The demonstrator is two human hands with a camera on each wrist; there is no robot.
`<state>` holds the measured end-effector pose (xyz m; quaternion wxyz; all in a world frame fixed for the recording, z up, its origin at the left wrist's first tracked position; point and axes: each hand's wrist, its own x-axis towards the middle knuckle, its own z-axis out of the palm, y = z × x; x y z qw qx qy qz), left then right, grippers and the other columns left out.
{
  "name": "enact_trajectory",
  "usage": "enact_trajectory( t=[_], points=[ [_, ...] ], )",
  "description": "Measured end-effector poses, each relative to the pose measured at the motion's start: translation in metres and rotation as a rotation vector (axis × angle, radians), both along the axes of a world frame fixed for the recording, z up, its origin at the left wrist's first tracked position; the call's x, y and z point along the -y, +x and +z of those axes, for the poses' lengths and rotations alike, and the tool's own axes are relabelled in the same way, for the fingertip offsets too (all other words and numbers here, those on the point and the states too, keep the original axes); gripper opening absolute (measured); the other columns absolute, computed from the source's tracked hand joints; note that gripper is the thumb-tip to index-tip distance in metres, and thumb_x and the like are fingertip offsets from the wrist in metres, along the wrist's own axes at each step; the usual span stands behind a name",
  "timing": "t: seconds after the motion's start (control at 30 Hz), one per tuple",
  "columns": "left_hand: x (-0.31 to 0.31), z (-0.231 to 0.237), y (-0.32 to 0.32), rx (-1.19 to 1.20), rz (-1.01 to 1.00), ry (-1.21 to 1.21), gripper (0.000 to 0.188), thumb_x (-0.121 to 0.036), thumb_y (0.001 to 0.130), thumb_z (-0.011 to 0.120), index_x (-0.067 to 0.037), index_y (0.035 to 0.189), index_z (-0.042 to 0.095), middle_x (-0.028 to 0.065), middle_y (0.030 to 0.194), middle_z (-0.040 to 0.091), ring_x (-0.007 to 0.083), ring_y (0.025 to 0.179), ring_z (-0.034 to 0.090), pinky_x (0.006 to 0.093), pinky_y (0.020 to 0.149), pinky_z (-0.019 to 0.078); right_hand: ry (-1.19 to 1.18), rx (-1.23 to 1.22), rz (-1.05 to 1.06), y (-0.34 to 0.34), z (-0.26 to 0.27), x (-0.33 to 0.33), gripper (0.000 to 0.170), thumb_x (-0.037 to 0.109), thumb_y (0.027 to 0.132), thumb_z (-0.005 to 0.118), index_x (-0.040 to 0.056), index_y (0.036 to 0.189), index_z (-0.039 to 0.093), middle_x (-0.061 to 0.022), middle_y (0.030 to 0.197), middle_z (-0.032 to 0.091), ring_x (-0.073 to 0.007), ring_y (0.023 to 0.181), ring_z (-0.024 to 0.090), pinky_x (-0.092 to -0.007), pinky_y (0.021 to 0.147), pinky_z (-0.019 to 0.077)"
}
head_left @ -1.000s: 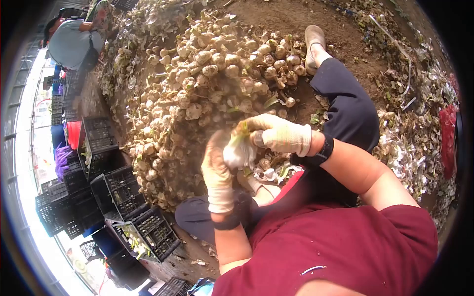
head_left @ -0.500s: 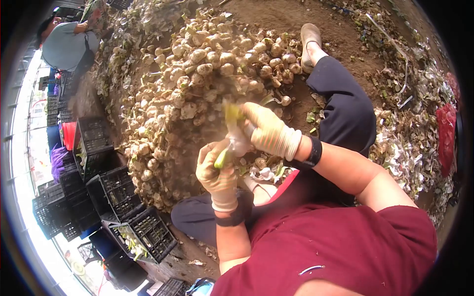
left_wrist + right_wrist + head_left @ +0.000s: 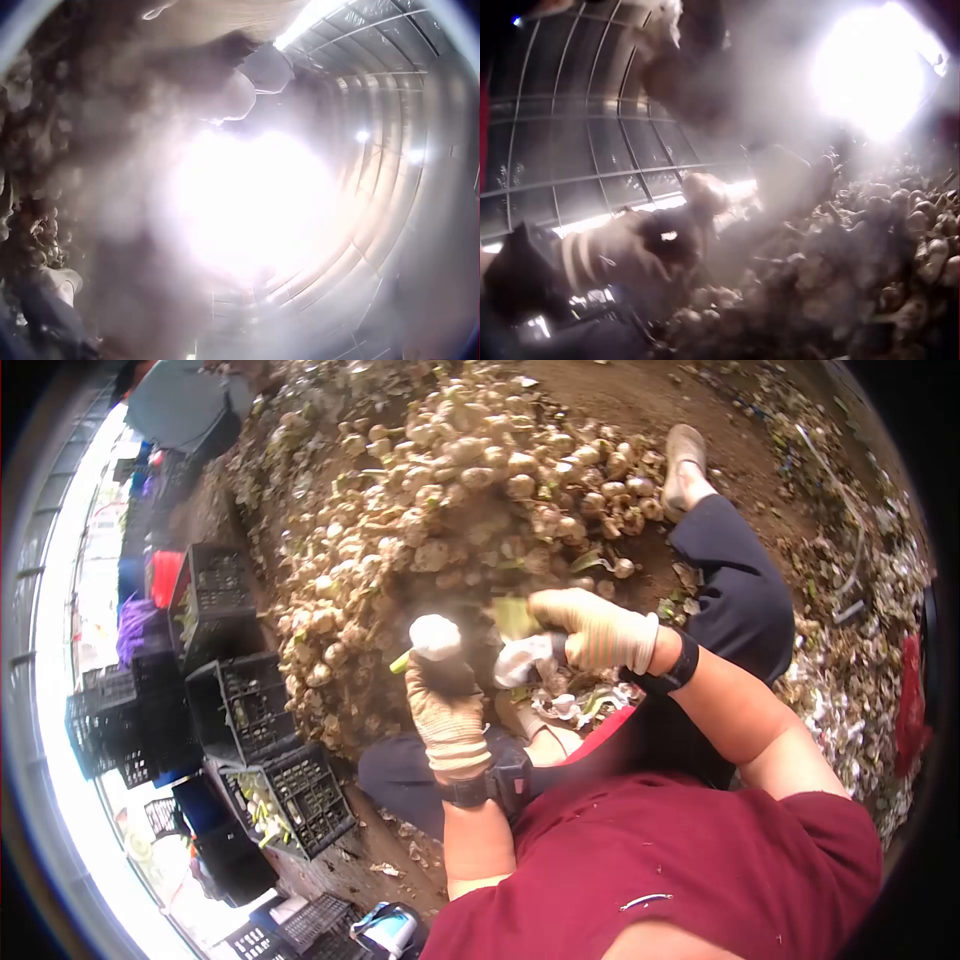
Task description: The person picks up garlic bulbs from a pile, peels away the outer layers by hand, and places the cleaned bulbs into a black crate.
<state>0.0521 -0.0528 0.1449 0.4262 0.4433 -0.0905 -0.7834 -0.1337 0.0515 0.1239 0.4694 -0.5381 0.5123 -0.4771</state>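
One garlic bulb (image 3: 436, 637) in left hand (image 3: 447, 712), blurred peelings (image 3: 521, 658) in right hand (image 3: 600, 636)

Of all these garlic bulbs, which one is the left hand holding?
The bright white bulb in the left hand, a green stem beside it; the heaped bulbs look browner.

My head camera, set farthest back, looks down on the garlic heap (image 3: 370, 550) from above its near side. My left-wrist camera sits low beside the heap, facing the ribbed roof (image 3: 386, 142); my right-wrist camera, closer, faces across it toward the left hand (image 3: 447, 710). All three views share the heap.
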Motion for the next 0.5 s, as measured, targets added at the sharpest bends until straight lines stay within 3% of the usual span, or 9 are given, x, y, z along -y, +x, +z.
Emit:
enact_trajectory(
  t=[0.03,0.1,0.17,0.23,0.27,0.37,0.43,0.47,0.5],
  points=[
    [0.004,-0.004,0.009,0.021,0.015,0.008,0.017,-0.024,0.09,0.057,-0.009,0.095,0.062,0.0017,0.086,0.066,0.014,0.071,0.061,0.024,0.055,0.051,-0.073,-0.563,0.038,0.001,-0.011,0.002,0.042,0.008,0.072,0.069,0.0024,0.111,0.056,-0.0138,0.095,0.064,-0.0284,0.087,0.064,-0.0387,0.076,0.0514],
    [0.015,-0.004,0.033,0.032,0.166,0.008,0.017,-0.025,0.088,0.06,-0.01,0.095,0.062,0.002,0.084,0.066,0.0148,0.068,0.06,0.0262,0.053,0.0503,0.217,-0.788,0.273,0.016,-0.012,-0.006,0.041,0.008,0.07,0.066,0.0062,0.11,0.058,-0.0179,0.093,0.062,-0.0332,0.087,0.063,-0.0412,0.075,0.0511],
    [0.048,0.011,0.076,-0.11,0.248,-0.058,0.02,-0.022,0.084,0.065,-0.007,0.096,0.061,0.0041,0.079,0.065,0.0151,0.065,0.06,0.0269,0.053,0.0533,0.263,-0.832,0.451,0.026,-0.008,-0.013,0.033,0.01,0.072,0.063,0.009,0.105,0.061,-0.0142,0.09,0.064,-0.0305,0.085,0.064,-0.0404,0.072,0.0515],
    [0.093,0.044,0.132,-0.107,0.254,-0.395,0.023,-0.013,0.081,0.066,0.001,0.098,0.058,0.0106,0.078,0.065,0.0166,0.067,0.064,0.0245,0.06,0.0582,0.105,-0.723,0.514,0.032,-0.018,-0.019,0.022,0.014,0.074,0.061,0.0096,0.096,0.065,-0.0118,0.085,0.065,-0.0293,0.083,0.065,-0.0397,0.07,0.0519],
    [0.117,0.063,0.149,0.049,0.424,-0.634,0.025,-0.011,0.08,0.067,0.005,0.097,0.057,0.0131,0.083,0.065,0.019,0.068,0.065,0.0244,0.064,0.0593,0.12,-0.697,0.543,0.033,-0.013,-0.019,0.017,0.014,0.075,0.059,0.0097,0.089,0.067,-0.01,0.08,0.066,-0.029,0.079,0.065,-0.0399,0.068,0.052],
    [0.148,0.093,0.168,0.122,0.72,-0.684,0.03,-0.024,0.083,0.065,0.002,0.098,0.06,0.0097,0.087,0.067,0.0211,0.074,0.065,0.0275,0.067,0.0591,0.178,-0.753,0.572,0.036,0.005,-0.016,0.018,0.013,0.07,0.063,0.0092,0.087,0.067,-0.0107,0.076,0.066,-0.0296,0.074,0.066,-0.0405,0.065,0.0518],
    [0.139,0.071,0.113,0.518,0.246,-0.788,0.032,-0.029,0.082,0.067,-0.002,0.098,0.062,0.0059,0.086,0.067,0.0188,0.073,0.065,0.0278,0.066,0.0578,0.102,-0.703,0.49,0.037,0.004,-0.015,0.02,0.013,0.069,0.065,0.0077,0.087,0.067,-0.0122,0.077,0.066,-0.0309,0.073,0.066,-0.0408,0.064,0.0519],
    [0.121,0.062,0.063,0.512,0.024,-0.763,0.025,-0.024,0.081,0.068,-0.004,0.096,0.064,0.0037,0.086,0.067,0.0156,0.075,0.064,0.0259,0.062,0.0549,0.092,-0.713,0.457,0.037,0.008,-0.013,0.019,0.014,0.069,0.065,0.0073,0.087,0.067,-0.0125,0.077,0.065,-0.0313,0.073,0.066,-0.0409,0.064,0.0519],
    [0.106,0.044,0.038,0.709,-0.178,-0.754,0.019,-0.016,0.08,0.069,-0.006,0.096,0.066,0.0048,0.089,0.067,0.0141,0.076,0.064,0.025,0.064,0.0523,0.08,-0.727,0.424,0.034,0.012,-0.01,0.019,0.014,0.069,0.065,0.007,0.086,0.067,-0.0127,0.077,0.065,-0.0317,0.073,0.066,-0.041,0.064,0.0519]
  ],
)
